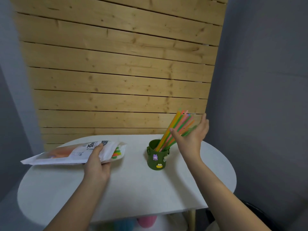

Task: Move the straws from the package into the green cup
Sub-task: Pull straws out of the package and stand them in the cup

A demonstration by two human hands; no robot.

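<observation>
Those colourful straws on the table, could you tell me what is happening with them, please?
A person is filling the dark green sticker-decorated cup with bright plastic straws, which lean in it to the right. Their open right hand is beside the bundle. Their left hand holds the white plastic package, with some straws visible inside, over the white oval table.

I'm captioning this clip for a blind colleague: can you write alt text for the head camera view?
A person's open right hand is beside a bundle of colourful straws leaning in a green cup on a white table. Their left hand grips a white package with straws showing at its open end, before a wooden slat wall.
</observation>
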